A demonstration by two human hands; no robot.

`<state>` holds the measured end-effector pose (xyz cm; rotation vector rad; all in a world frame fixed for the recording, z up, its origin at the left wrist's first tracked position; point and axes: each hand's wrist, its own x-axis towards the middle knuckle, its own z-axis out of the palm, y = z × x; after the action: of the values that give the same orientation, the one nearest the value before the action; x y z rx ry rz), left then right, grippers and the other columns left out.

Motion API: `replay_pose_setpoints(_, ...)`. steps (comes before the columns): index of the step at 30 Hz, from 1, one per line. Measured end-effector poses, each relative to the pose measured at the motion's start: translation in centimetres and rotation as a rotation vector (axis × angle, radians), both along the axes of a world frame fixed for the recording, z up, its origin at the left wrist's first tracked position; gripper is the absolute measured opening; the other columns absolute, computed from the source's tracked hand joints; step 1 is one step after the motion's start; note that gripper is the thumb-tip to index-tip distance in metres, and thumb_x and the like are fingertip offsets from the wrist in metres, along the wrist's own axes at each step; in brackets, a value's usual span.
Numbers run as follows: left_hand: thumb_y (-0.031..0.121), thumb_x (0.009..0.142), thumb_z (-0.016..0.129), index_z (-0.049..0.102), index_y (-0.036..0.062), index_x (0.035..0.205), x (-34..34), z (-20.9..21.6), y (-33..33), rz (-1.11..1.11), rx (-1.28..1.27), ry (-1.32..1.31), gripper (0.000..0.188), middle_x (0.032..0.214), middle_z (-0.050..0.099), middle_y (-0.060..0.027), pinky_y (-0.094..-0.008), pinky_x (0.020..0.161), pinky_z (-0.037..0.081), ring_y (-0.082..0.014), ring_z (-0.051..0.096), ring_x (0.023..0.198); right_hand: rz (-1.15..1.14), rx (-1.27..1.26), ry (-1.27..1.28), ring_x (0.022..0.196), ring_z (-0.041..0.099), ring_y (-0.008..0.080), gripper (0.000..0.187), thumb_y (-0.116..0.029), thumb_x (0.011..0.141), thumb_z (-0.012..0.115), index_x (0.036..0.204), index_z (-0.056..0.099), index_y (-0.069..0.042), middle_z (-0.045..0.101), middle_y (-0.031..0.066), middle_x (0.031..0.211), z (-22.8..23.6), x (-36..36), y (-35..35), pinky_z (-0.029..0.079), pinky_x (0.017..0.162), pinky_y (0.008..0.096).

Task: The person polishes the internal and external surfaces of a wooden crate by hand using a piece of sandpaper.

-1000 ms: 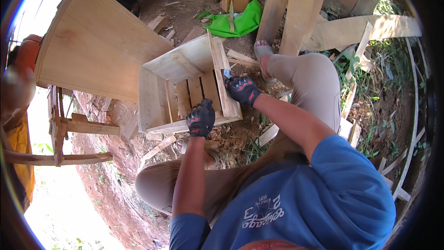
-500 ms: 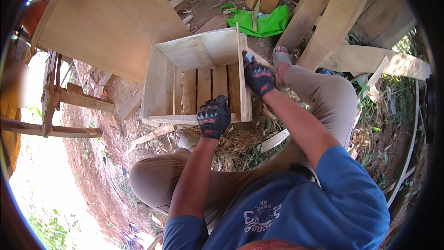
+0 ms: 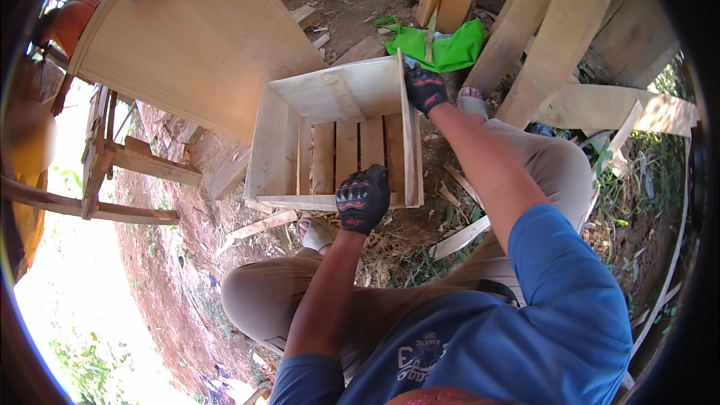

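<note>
A pale wooden crate (image 3: 281, 142) with a slatted bottom sits on the ground before me, its open side up. My left hand (image 3: 362, 199), in a black glove with red marks, is closed over the crate's near rim. At the outer face of the right wall, close to the far corner, is my right hand (image 3: 425, 90), gloved alike. Its fingers look closed and are partly hidden; a small greyish patch shows at their tips, too unclear to name.
A large wooden panel (image 3: 195, 37) leans beyond the crate's left side. A green bag (image 3: 457, 49) lies past its far right corner. Long boards (image 3: 559, 37) stand at the right. A rough wooden frame (image 3: 150, 161) is at the left. Shavings and offcuts (image 3: 461, 238) litter the ground.
My right hand has moved away from me along the crate's right wall toward the far corner. My left hand stays at the near rim. The whole view has shifted slightly.
</note>
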<state>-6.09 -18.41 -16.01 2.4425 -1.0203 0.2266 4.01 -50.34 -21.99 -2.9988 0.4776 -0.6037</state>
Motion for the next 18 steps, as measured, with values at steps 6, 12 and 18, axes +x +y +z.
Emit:
replay_pose_setpoints(6, 0.029, 0.102, 0.06, 0.078, 0.0165, 0.113, 0.3, -0.3, 0.6, 0.0, 0.069, 0.093, 0.024, 0.099, 0.078, -0.0173, -0.0524, 0.084, 0.058, -0.0388, 0.075, 0.092, 0.099, -0.084, 0.006, 0.08, 0.077, 0.0329, 0.042, -0.014, 0.102, 0.048, 0.139, 0.062, 0.001, 0.078, 0.022, 0.102, -1.9, -6.6, 5.0, 0.06, 0.066, 0.0475)
replay_pose_setpoints(12, 0.029, 0.101, 0.06, 0.077, 0.0205, 0.111, 0.3, -1.0, 0.1, 0.002, 0.168, 0.092, 0.022, 0.096, 0.078, -0.0156, -0.0526, 0.081, 0.058, -0.0397, 0.075, 0.089, 0.198, 0.081, 0.193, 0.068, 0.074, 0.0264, 0.049, -0.009, 0.099, 0.052, 0.143, 0.056, 0.011, 0.074, 0.014, 0.08, 2.3, -19.0, 11.9, 0.059, 0.062, 0.0426)
replay_pose_setpoints(18, 0.027, 0.1, 0.062, 0.077, 0.0228, 0.11, 0.4, -1.5, 0.1, 0.015, 0.145, 0.136, 0.019, 0.092, 0.078, -0.0158, -0.0524, 0.076, 0.057, -0.0397, 0.075, 0.085, 0.064, 0.103, 0.022, 0.067, 0.071, 0.023, 0.046, -0.012, 0.097, 0.055, 0.14, 0.062, 0.004, 0.071, 0.0087, 0.076, 0.8, -19.1, 13.1, 0.057, 0.062, 0.0388)
